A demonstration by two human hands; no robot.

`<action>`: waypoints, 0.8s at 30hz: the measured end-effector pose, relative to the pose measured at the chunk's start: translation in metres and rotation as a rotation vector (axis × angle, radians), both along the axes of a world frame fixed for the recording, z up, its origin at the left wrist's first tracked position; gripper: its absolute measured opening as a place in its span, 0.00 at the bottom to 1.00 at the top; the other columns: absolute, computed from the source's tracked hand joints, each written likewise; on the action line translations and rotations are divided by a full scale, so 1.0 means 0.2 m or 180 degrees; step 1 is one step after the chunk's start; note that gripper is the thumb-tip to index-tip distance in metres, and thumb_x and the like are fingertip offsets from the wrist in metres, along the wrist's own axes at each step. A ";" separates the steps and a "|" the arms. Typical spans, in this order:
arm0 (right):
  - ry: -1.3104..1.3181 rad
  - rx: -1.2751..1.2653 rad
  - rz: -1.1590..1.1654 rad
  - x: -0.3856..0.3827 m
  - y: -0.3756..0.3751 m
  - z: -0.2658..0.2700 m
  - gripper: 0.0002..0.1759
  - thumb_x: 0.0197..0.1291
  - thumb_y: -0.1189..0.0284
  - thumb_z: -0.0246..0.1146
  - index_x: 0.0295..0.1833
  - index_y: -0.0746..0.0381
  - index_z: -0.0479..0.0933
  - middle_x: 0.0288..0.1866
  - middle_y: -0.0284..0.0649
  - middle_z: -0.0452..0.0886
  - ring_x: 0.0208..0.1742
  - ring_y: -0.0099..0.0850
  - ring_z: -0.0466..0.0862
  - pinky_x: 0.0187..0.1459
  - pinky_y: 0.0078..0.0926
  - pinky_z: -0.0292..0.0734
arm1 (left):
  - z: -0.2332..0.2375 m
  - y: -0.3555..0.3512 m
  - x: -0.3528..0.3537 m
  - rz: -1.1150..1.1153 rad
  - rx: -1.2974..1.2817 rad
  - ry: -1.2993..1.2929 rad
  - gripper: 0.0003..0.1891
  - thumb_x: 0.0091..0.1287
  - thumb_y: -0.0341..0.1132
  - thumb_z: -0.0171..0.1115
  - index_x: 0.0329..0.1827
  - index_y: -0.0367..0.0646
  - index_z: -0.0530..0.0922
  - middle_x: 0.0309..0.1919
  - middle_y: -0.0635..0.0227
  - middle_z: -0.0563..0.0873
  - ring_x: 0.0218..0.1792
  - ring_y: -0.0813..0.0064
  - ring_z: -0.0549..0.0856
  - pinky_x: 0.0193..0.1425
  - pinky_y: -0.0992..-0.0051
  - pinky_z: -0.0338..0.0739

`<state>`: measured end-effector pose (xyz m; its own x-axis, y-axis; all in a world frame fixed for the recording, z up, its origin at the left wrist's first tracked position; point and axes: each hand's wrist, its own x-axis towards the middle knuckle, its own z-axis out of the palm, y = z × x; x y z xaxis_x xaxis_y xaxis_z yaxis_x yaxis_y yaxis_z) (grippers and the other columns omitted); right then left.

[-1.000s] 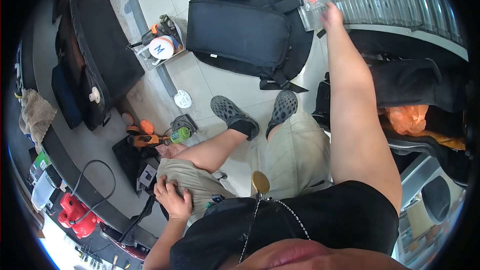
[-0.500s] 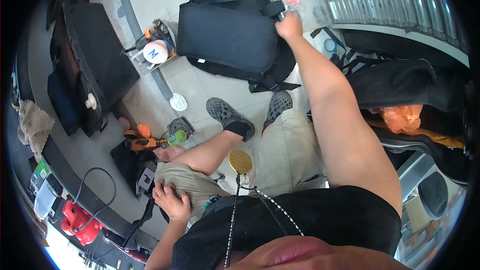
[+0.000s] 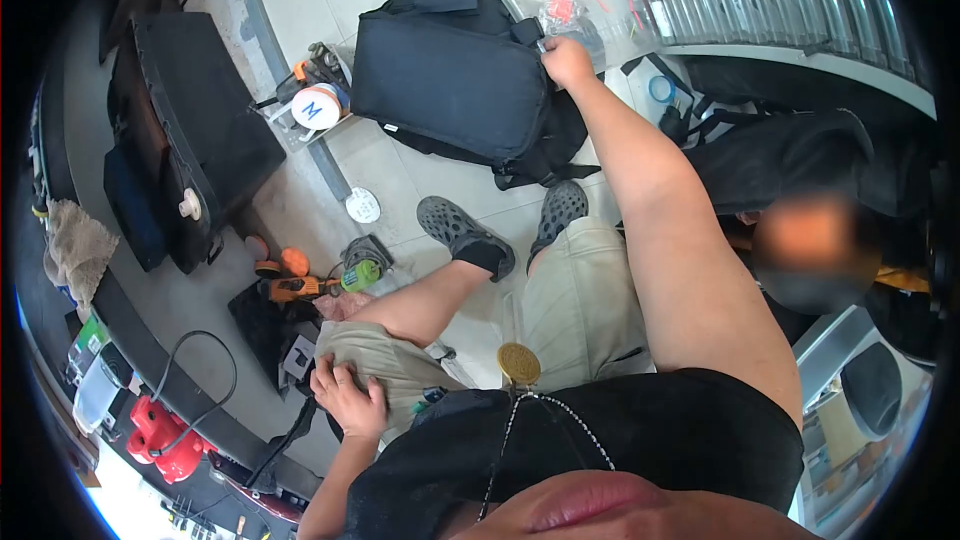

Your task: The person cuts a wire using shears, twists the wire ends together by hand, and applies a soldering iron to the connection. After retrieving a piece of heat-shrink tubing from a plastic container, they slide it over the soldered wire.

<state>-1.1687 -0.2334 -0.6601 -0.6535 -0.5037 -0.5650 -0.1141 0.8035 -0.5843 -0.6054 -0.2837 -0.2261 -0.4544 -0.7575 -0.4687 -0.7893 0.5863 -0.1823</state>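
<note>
A black backpack (image 3: 440,90) lies flat on the floor in front of my feet. My right hand (image 3: 567,63) reaches out to its right edge, with fingers closed around a small part of the backpack there; exactly which part is hidden by the fingers. Resting on my left thigh, over the khaki shorts (image 3: 385,345), is my left hand (image 3: 348,402), fingers apart and holding nothing. Just beyond my right hand stands a clear plastic box (image 3: 620,5) with red and orange items inside. A round gold medallion (image 3: 519,364) hangs from my neck.
Left of the backpack sits a small holder with a round container marked M (image 3: 315,107). An orange tool (image 3: 300,288) and a green-topped item lie lower left. A red tool (image 3: 165,440) rests on the left bench. Black bags (image 3: 800,160) line the right side.
My right hand has moved slightly left along with the backpack's right edge. More of the clear box shows. The medallion has swung right and down. My left hand stays on the thigh.
</note>
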 end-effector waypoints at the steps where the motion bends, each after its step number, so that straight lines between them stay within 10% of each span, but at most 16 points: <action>1: 0.0003 0.0019 -0.0009 -0.02 0.01 0.03 0.24 0.63 0.65 0.69 0.63 0.61 0.89 0.62 0.56 0.90 0.65 0.54 0.88 0.69 0.49 0.82 | 0.00 -0.01 0.01 -0.0009 0.0019 0.0003 0.22 0.60 0.35 0.71 0.55 0.39 0.77 0.75 0.45 0.73 0.76 0.35 0.68 0.78 0.40 0.63; 9: 0.1209 0.0080 -0.1741 -0.50 0.33 -0.14 0.35 0.59 0.57 0.72 0.66 0.70 0.85 0.62 0.62 0.89 0.66 0.59 0.88 0.71 0.50 0.81 | -0.03 -0.02 0.12 -0.0032 0.0023 0.0129 0.22 0.59 0.40 0.70 0.54 0.39 0.78 0.73 0.44 0.73 0.74 0.36 0.69 0.76 0.38 0.63; 13: 0.1391 0.0594 -0.1345 -0.58 0.36 -0.07 0.32 0.62 0.57 0.70 0.65 0.68 0.85 0.61 0.61 0.90 0.67 0.55 0.88 0.70 0.45 0.83 | -0.02 -0.03 0.12 0.0001 0.0063 0.0145 0.22 0.59 0.40 0.69 0.54 0.39 0.78 0.73 0.44 0.73 0.74 0.36 0.69 0.76 0.38 0.63; 16: -0.0823 -0.1332 -0.3699 -0.62 0.29 -0.18 0.35 0.68 0.56 0.67 0.76 0.65 0.78 0.74 0.53 0.85 0.76 0.45 0.84 0.76 0.44 0.76 | -0.02 -0.02 0.11 0.0130 0.0097 0.0127 0.22 0.59 0.40 0.69 0.53 0.40 0.77 0.73 0.44 0.73 0.74 0.36 0.69 0.76 0.38 0.62; 18: -0.1683 -0.3249 -0.5954 -0.68 0.31 -0.21 0.33 0.71 0.54 0.68 0.73 0.64 0.78 0.76 0.51 0.79 0.82 0.46 0.74 0.79 0.61 0.67 | -0.03 -0.03 0.12 0.0061 0.0034 0.0159 0.21 0.58 0.40 0.69 0.52 0.40 0.77 0.73 0.45 0.73 0.74 0.36 0.69 0.76 0.39 0.63; 24: -0.1891 -0.3621 -0.5702 -0.68 0.25 -0.22 0.31 0.77 0.41 0.63 0.61 0.60 0.76 0.47 0.32 0.84 0.41 0.29 0.80 0.48 0.35 0.69 | -0.02 -0.03 0.13 0.0190 0.0057 0.0092 0.21 0.57 0.39 0.70 0.52 0.42 0.77 0.73 0.47 0.73 0.74 0.36 0.68 0.76 0.39 0.62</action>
<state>-1.3048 -0.1837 -0.7037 -0.5869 0.0911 -0.8045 0.4605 -0.7798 -0.4242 -0.5792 -0.2897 -0.2309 -0.4222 -0.7752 -0.4698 -0.8277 0.5410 -0.1489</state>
